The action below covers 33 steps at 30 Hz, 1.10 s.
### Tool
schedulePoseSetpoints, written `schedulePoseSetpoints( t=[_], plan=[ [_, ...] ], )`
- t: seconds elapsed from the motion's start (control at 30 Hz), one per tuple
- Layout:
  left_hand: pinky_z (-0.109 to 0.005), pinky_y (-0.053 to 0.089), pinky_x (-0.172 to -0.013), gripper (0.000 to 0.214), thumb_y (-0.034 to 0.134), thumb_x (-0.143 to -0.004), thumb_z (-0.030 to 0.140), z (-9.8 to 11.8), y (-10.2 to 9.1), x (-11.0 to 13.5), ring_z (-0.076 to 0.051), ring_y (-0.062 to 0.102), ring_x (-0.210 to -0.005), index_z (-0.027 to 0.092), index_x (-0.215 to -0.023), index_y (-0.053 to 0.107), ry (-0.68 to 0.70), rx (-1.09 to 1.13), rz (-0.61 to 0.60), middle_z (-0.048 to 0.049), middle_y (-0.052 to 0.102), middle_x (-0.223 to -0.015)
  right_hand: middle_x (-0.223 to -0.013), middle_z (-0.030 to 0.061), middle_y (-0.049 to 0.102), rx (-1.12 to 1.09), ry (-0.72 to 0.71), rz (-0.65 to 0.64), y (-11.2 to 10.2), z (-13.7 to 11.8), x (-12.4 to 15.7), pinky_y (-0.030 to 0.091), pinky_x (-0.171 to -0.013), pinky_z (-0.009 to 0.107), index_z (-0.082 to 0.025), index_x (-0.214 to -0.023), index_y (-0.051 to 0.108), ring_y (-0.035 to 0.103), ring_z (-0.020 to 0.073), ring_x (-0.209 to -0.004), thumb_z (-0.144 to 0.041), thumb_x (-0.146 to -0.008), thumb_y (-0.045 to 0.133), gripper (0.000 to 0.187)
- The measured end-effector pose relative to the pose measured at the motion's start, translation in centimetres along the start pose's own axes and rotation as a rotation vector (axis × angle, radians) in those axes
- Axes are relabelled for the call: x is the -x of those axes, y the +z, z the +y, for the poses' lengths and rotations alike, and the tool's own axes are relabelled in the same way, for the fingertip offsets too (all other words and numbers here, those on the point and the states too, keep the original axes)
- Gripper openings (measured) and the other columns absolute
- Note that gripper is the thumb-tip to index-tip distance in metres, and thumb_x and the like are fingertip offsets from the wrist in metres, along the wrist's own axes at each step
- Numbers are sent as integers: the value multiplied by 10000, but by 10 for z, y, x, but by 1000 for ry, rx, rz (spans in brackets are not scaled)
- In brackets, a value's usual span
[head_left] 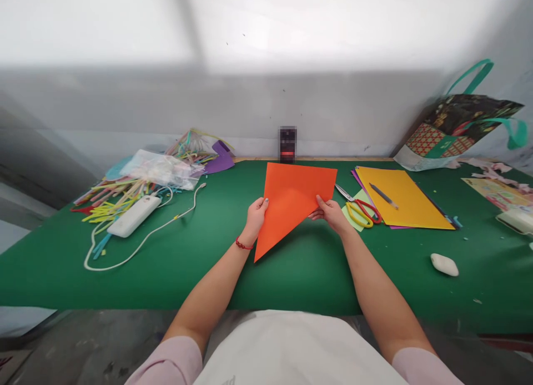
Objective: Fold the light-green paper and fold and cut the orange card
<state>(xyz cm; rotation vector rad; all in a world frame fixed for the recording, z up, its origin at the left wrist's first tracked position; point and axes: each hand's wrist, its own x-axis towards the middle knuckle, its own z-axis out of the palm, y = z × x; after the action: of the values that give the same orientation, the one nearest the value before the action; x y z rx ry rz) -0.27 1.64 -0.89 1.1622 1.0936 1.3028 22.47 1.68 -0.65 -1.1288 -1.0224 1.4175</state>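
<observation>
Between my two hands an orange sheet of paper (293,199) is held up over the green table. Its top edge runs nearly level, and its lower right side is a long slanting edge, so it looks like a triangle with a point at the bottom left. My left hand (256,218) pinches the left edge, thumb on the front face. My right hand (328,212) grips the slanting edge near the right corner, thumb in front and fingers behind. Scissors (361,210) with yellow and red handles lie just right of my right hand, on a light green paper piece.
Yellow sheets (410,202) with a dark pen (383,196) on top lie to the right. A white case (444,264) and a patterned bag (453,124) are further right. At left are a white power bank (134,216), its cable and piled pipe cleaners (120,199).
</observation>
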Motion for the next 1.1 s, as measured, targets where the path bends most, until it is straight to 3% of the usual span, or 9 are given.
schedulePoseSetpoints(
  t=[0.13,0.33,0.43,0.53,0.77,1.0,1.1],
  plan=[
    [-227,357,-511,324,603,-779,439,-1,0,0,-114,440,-552,187,-627,467,-5,5,8,12,476,-602,-487,76,649,-8,-38,52,3,1,-1,550,-424,246,-141,-598,596,645,185,-438,-592,-610,732,472],
    [-224,338,-506,328,598,-780,427,0,0,0,-95,403,-524,180,-611,463,-29,19,27,25,448,-606,-638,85,706,-22,-57,-43,7,3,0,593,-481,313,-155,-638,617,684,219,-555,-673,-537,718,537],
    [-227,349,-507,332,608,-771,442,-1,0,-1,-102,417,-530,183,-617,468,-33,33,19,22,452,-601,-609,74,695,-11,-72,-17,8,6,-2,599,-486,325,-157,-621,611,677,218,-540,-681,-499,728,551],
    [-222,348,-495,340,619,-761,452,-3,1,-2,-104,413,-527,186,-614,467,-12,24,37,22,455,-592,-596,67,689,-5,-72,5,9,8,-2,601,-492,334,-159,-633,611,673,217,-530,-667,-532,723,530],
    [-224,352,-507,322,605,-771,437,-2,1,-2,-103,413,-531,186,-622,470,-49,62,42,23,457,-605,-760,86,727,-54,-65,-102,12,6,2,618,-577,333,-159,-720,617,709,226,-688,-606,-608,724,474],
    [-219,322,-503,316,590,-787,406,-1,1,-2,-94,381,-523,182,-609,456,-29,33,66,31,432,-595,-687,61,715,-70,-47,27,18,13,-2,616,-538,346,-169,-718,590,704,230,-618,-556,-617,745,430],
    [-223,329,-501,318,591,-787,418,-2,0,-2,-97,386,-522,185,-616,458,-19,34,68,28,441,-601,-731,74,725,-94,-47,-50,20,11,2,617,-583,346,-170,-706,593,713,247,-714,-566,-644,721,421]
  ],
)
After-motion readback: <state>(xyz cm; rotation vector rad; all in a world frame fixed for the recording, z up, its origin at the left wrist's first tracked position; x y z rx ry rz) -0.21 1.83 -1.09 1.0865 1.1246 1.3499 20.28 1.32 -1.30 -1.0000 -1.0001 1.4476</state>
